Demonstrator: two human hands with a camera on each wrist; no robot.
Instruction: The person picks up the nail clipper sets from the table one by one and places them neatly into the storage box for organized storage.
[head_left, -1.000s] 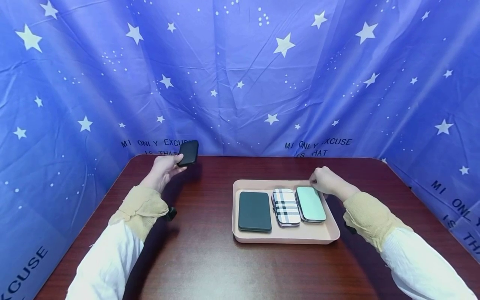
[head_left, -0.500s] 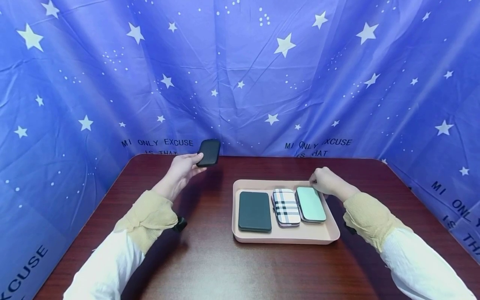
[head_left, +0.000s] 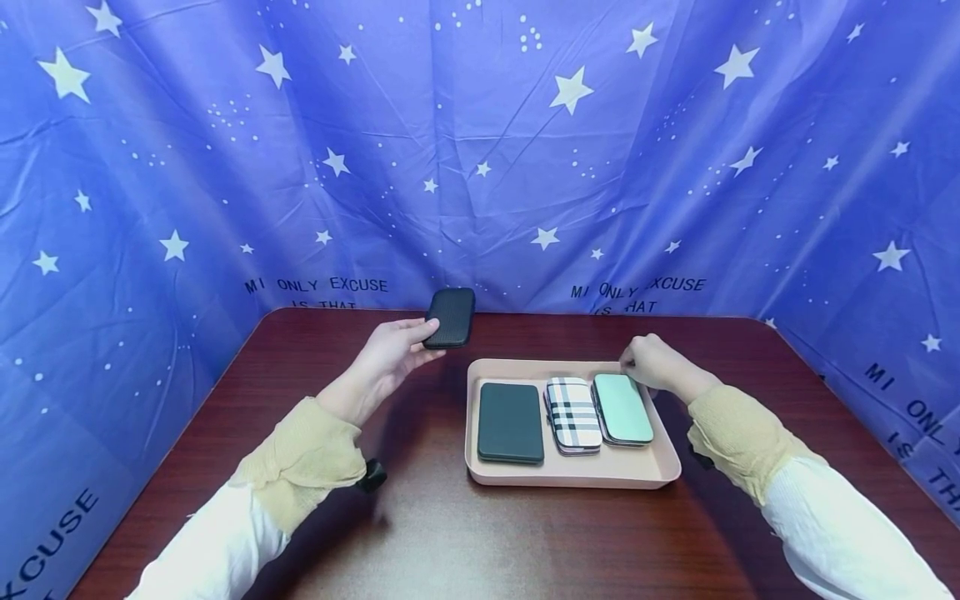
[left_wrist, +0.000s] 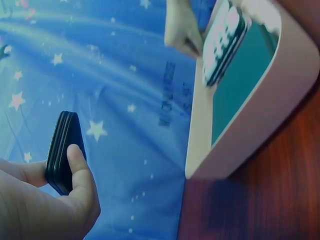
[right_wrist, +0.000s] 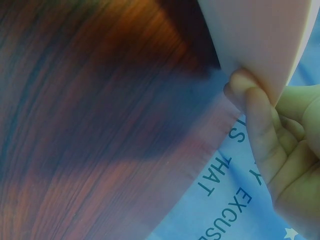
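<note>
Black case (head_left: 450, 317) pinched in raised left hand (head_left: 392, 357); right hand (head_left: 651, 362) grips tray (head_left: 570, 475) corner.

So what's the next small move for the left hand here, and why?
Probably carry the black case on over the pink tray: the left hand holds it beside three cases there, and the right hand grips the tray's far rim.

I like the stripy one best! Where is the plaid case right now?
In the head view, the white-and-black plaid rectangular case lies flat in the pink plastic tray, between the dark green case and the mint green case.
</note>
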